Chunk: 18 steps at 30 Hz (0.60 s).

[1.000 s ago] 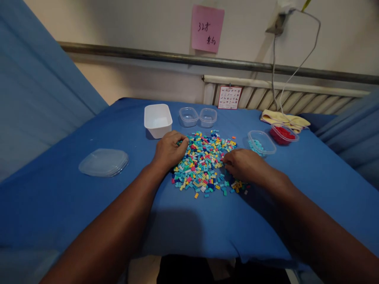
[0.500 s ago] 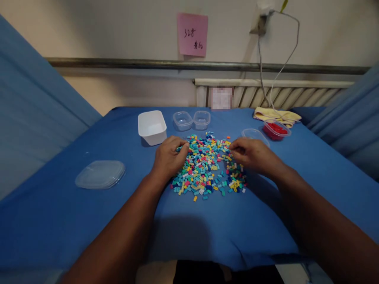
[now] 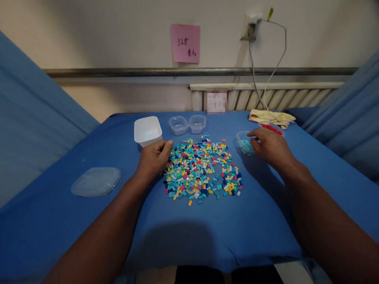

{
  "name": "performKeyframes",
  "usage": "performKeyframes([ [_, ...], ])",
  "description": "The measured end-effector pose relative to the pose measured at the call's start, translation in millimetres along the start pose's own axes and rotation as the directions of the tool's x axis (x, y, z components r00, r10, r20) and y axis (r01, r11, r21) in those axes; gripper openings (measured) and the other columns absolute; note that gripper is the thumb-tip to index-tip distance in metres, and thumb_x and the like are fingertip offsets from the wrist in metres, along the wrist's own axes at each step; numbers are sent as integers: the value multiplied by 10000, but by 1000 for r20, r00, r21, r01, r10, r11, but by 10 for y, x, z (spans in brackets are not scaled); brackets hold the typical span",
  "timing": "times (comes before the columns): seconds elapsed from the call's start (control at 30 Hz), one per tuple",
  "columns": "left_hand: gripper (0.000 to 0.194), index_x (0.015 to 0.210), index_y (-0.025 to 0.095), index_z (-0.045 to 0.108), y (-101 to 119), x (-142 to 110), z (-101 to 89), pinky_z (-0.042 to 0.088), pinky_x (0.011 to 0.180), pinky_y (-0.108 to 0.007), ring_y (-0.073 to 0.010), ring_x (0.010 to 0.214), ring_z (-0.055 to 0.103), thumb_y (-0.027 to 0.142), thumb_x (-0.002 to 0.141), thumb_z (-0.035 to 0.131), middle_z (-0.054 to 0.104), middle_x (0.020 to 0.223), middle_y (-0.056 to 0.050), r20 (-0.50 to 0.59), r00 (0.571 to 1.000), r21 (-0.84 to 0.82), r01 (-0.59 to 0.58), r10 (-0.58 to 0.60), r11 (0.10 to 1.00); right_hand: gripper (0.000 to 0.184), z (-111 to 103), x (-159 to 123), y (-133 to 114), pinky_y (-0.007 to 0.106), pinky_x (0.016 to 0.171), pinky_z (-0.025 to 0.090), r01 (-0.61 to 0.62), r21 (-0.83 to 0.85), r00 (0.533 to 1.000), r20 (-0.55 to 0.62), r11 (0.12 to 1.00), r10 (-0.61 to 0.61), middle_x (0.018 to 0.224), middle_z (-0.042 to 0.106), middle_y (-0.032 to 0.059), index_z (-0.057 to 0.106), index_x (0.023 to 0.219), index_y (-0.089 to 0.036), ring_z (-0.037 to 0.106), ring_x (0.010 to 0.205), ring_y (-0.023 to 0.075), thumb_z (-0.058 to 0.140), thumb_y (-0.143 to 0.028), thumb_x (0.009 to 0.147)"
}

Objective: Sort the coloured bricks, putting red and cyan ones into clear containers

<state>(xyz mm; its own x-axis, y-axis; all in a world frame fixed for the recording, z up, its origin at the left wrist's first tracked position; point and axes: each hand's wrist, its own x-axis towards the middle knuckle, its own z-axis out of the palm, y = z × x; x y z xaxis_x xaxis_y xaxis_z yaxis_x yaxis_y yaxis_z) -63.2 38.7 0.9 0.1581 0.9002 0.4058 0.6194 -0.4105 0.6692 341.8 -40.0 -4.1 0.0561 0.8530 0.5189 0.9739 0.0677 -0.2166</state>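
Note:
A heap of small coloured bricks (image 3: 201,169) lies in the middle of the blue-covered table (image 3: 207,228). My left hand (image 3: 154,157) rests at the heap's left edge, fingers curled with their tips among the bricks. My right hand (image 3: 268,146) is over the clear tub of light-blue bricks (image 3: 244,142) to the right of the heap, fingers bent together; what they hold is hidden. Behind that hand stands a clear tub of red bricks (image 3: 274,127), partly covered by it.
A white tub (image 3: 147,130) and two small clear tubs (image 3: 178,125) (image 3: 197,123) stand behind the heap. Stacked clear lids (image 3: 96,181) lie at the left. A yellow cloth (image 3: 271,116) and a cable lie at the back right. Blue partitions flank the table.
My right hand has left the heap and moved right and back to the tub of light-blue bricks. My left hand stayed at the heap's left edge. The camera shifted.

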Motion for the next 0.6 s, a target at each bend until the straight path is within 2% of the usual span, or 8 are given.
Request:
performKeyframes([
  [0.1,478,674,198,648,-146,-37,16,345,582,-290,-145,576,487,532,1006,569,531,570,20,-48,998,71,-38,41,997,302,-47,-23,-151,457,935,572,31,150,1000,-7,988,-31,1141,815,132,811,1150,-190,751,1022,301,576,-238,967],
  [0.2,459,686,198,665,-196,-50,-8,377,591,-281,-149,594,521,517,1000,567,566,585,12,-42,998,63,-45,48,997,229,-94,-105,-463,378,878,581,139,429,963,151,893,-222,1084,820,83,806,1114,-226,752,963,244,613,-264,997],
  [0.23,452,691,197,672,-197,-46,-14,384,595,-280,-150,601,530,511,999,568,574,592,10,-42,998,51,-42,44,998,211,-107,-144,-583,360,888,578,175,511,918,225,842,-327,1087,817,69,798,1128,-235,750,978,230,627,-269,1009],
  [0.3,456,682,196,669,-191,-33,-14,380,590,-282,-149,594,524,509,998,571,557,583,13,-39,999,31,-29,30,999,253,-131,-225,-806,368,980,556,257,608,782,325,751,-531,1183,800,72,761,1250,-248,736,1100,231,665,-263,1016],
  [0.37,478,655,196,641,-190,-25,4,363,584,-287,-143,577,501,520,1000,576,522,564,20,-26,999,22,-19,20,1000,345,-151,-292,-966,388,1050,527,298,631,669,398,717,-628,1270,774,92,707,1357,-240,706,1196,245,692,-244,1012],
  [0.4,494,638,197,619,-192,-24,16,352,581,-289,-140,571,489,528,1002,575,503,557,23,-19,1000,21,-19,20,1000,370,-159,-314,-1017,394,1058,520,308,623,635,428,719,-643,1282,766,101,691,1379,-228,698,1207,252,697,-232,1009],
  [0.47,522,608,198,567,-204,-26,38,327,574,-291,-133,562,463,537,1004,572,469,551,28,-4,1000,26,-30,30,999,365,-169,-338,-1066,394,1038,521,312,599,610,470,738,-639,1256,765,108,688,1369,-209,699,1177,259,693,-212,1004],
  [0.6,541,579,198,484,-229,-28,61,291,569,-292,-123,559,414,522,1004,571,405,549,33,10,998,43,-57,57,997,318,-160,-339,-1059,376,1019,513,295,572,618,497,766,-609,1236,766,94,721,1297,-225,704,1147,252,679,-172,986],
])
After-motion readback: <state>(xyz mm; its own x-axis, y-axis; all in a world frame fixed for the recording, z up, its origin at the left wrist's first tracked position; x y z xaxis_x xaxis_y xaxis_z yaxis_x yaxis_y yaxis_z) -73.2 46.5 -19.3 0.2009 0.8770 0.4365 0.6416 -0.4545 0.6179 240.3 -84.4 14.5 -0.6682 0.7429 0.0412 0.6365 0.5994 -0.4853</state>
